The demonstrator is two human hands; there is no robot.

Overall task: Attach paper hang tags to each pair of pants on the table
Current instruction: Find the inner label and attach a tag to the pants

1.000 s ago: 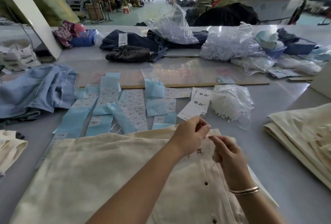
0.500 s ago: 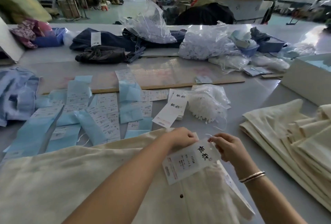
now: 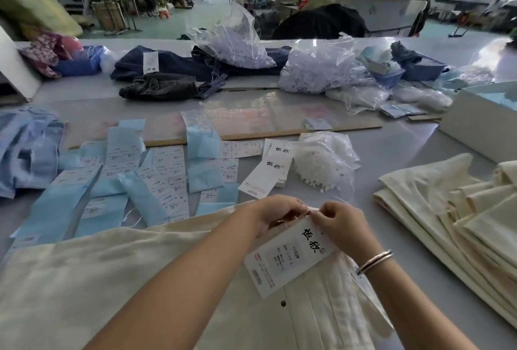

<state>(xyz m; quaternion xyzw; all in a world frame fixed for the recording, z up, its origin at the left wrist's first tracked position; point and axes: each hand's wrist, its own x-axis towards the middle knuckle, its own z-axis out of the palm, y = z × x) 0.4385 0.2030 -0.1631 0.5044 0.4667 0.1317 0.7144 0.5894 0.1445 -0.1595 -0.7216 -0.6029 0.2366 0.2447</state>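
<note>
While the white hang tag (image 3: 291, 254) was hanging loose between the hands half a second ago, it is now lying slanted across the cream pants (image 3: 140, 279) just below the grip, and both hands are closing together at its top end; judging by that, the loop is being fastened at the waistband and this pair is nearly tagged. The left hand (image 3: 275, 214) is curling its fingers tightly, pinching what looks like a thin string, though the string itself is too fine to make out clearly. The right hand (image 3: 340, 223) is pinching the tag's upper edge, fingertips meeting the left's. Beyond the grip, spare hang tags (image 3: 268, 169) and a bag of white fasteners (image 3: 324, 159) are waiting on the grey surface (image 3: 391, 148), and to the right of the grip a stack of folded cream pants (image 3: 461, 215) is lying.
</note>
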